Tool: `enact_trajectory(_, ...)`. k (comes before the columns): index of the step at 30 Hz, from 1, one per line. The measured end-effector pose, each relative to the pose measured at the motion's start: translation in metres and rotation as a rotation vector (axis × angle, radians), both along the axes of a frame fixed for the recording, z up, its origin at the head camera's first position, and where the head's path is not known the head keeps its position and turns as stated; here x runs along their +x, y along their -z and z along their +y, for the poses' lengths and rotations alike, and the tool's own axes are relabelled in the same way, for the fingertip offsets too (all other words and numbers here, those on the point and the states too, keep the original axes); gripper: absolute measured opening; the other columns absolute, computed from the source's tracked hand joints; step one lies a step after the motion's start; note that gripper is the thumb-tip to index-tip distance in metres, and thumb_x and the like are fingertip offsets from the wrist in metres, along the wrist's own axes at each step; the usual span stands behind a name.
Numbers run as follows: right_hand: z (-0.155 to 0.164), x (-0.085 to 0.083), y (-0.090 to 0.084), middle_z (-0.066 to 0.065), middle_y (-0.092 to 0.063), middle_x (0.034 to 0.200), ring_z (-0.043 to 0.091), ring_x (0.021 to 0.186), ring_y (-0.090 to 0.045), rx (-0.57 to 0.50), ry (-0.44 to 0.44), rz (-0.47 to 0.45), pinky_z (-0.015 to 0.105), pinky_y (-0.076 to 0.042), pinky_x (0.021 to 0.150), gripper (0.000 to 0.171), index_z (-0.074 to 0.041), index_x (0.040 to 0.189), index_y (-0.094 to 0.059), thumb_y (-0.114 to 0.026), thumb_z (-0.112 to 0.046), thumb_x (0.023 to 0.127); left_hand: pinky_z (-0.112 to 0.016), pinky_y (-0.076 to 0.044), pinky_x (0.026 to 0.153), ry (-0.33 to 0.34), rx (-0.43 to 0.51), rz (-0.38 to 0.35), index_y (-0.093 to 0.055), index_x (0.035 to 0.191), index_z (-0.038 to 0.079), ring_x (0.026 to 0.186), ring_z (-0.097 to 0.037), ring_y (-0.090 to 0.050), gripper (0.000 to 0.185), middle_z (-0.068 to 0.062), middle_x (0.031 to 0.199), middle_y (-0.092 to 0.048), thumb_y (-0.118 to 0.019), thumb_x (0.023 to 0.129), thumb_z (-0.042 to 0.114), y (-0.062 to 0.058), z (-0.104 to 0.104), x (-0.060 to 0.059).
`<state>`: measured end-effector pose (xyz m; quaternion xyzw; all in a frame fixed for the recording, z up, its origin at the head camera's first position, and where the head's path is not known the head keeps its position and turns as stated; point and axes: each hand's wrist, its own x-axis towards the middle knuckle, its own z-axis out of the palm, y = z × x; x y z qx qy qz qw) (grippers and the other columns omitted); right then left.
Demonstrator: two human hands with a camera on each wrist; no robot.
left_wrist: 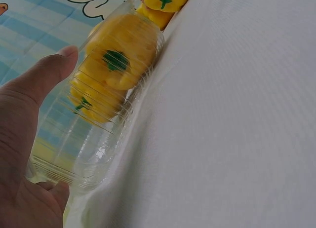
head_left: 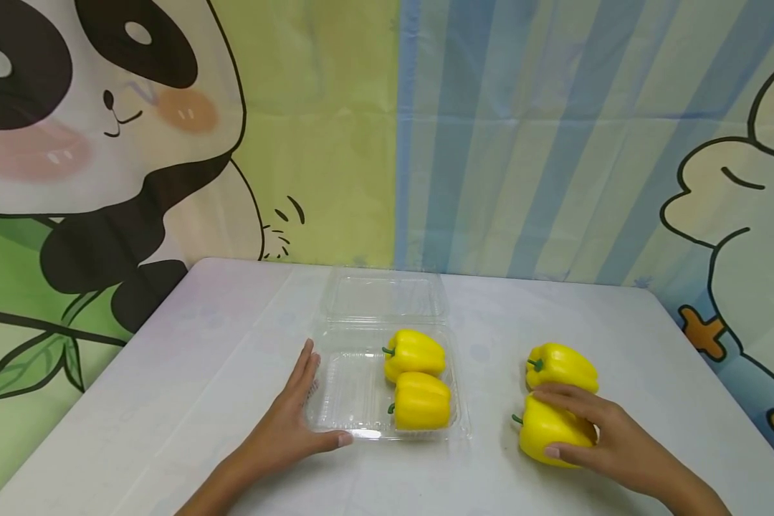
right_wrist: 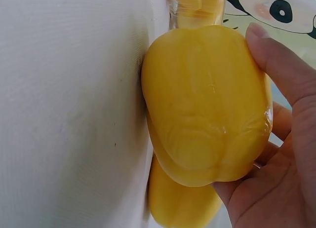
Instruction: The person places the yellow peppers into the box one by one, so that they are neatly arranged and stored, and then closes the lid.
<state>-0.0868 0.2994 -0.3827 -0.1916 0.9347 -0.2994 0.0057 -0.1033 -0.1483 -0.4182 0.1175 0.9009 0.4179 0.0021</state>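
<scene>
Right grip (head_left: 619, 438) holds lobed pepper (head_left: 545, 428); left grip (head_left: 290, 421) beside ribbed plastic tray (head_left: 351, 394).

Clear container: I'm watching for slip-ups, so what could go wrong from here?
Lifting the near loose pepper, gripped by the right hand, might nudge the far loose pepper close behind it. The clear container looks thin, and the left hand is spread at its left side rather than clasping it, so a bump could slide it.
</scene>
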Motion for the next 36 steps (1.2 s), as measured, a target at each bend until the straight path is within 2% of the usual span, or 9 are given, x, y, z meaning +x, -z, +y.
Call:
enact_trajectory(9,-0.007,-0.001,-0.001,-0.009,-0.059,0.127,0.015,0.114,-0.054,0.013,0.003,0.026,0.018,-0.045,0.090,0.063,-0.022,0.129,-0.064,-0.079,-0.048,0.074,-0.059,-0.026,0.108,0.005,0.001,-0.001,-0.011,0.158,0.015,0.144,-0.031,-0.022,0.129,0.014,0.161,0.008,-0.083,0.062,0.062,-0.001,0.000,0.000)
enact_trajectory(15,-0.013,-0.002,-0.001,-0.010,-0.059,0.127,0.012,0.114,-0.055,0.004,0.000,0.076,0.019,-0.045,0.090,0.061,-0.024,0.130,-0.064,-0.079,-0.047,0.076,-0.059,-0.026,0.108,-0.001,-0.003,-0.009,-0.011,0.158,0.015,0.145,-0.031,-0.020,0.129,0.014,0.161,0.008,-0.085,0.062,0.060,-0.002,0.000,0.000)
enact_trajectory(22,-0.022,0.000,-0.004,-0.007,-0.058,0.130,0.017,0.116,-0.054,-0.031,-0.016,0.150,0.023,-0.046,0.093,0.060,-0.029,0.132,-0.061,-0.082,-0.039,0.076,-0.060,-0.026,0.107,-0.007,-0.008,-0.017,-0.011,0.158,0.016,0.145,-0.031,-0.016,0.129,0.014,0.161,0.008,-0.084,0.061,0.061,-0.003,0.000,0.000)
enact_trajectory(27,-0.027,0.000,-0.009,-0.006,-0.057,0.132,0.012,0.119,-0.051,-0.052,-0.040,0.175,0.014,-0.036,0.094,0.060,-0.028,0.132,-0.061,-0.082,-0.035,0.077,-0.060,-0.025,0.108,-0.003,0.002,-0.010,-0.012,0.157,0.013,0.145,-0.032,-0.015,0.129,0.014,0.161,0.008,-0.084,0.061,0.061,-0.002,0.000,0.001)
enact_trajectory(36,-0.028,-0.001,-0.016,-0.006,-0.057,0.133,-0.001,0.121,-0.046,-0.091,-0.062,0.239,0.007,-0.031,0.096,0.065,-0.025,0.135,-0.059,-0.085,-0.025,0.075,-0.059,-0.026,0.108,-0.003,0.001,-0.010,-0.013,0.157,0.011,0.144,-0.032,-0.020,0.129,0.012,0.161,0.008,-0.086,0.061,0.058,0.000,0.000,0.000)
